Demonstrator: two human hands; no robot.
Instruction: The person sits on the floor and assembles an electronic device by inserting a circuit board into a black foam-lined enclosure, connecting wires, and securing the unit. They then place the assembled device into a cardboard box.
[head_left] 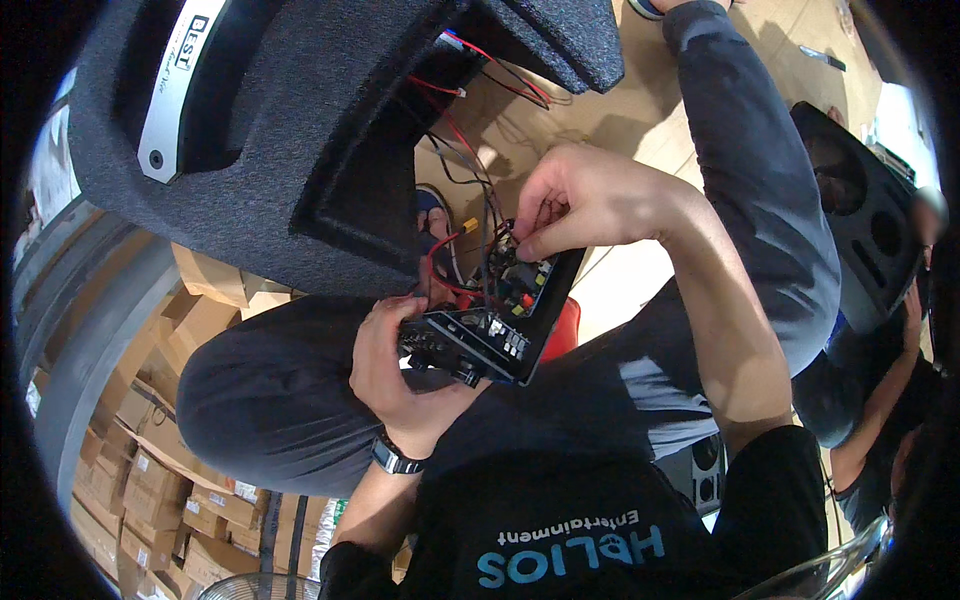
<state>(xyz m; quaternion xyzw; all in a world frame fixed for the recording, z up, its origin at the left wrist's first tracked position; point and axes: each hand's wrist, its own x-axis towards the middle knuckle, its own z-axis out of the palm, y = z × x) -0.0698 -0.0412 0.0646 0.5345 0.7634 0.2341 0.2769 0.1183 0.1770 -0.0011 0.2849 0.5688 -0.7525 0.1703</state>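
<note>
An amplifier panel point(540, 335) with a black frame and exposed circuit boards rests tilted over my lap. My left hand point(385, 365) is wrapped round its near-left side, by the black knobs. Above the board, my right hand point(570, 205) pinches at the wiring along the far edge; whatever sits between its fingertips is too small to make out. Red and black wires point(465, 150) run from the panel up to the opening of a large black speaker cabinet point(330, 130). A yellow connector point(470, 226) on a red lead sticks up left of my right fingertips.
Cardboard boxes point(150, 490) are stacked at the lower left beside a grey metal post point(65, 370). Something red point(566, 330) lies under the panel. At the right, another person's arm point(885, 400) is near a second black speaker point(850, 200). A knife-like tool point(822, 58) lies on the floor.
</note>
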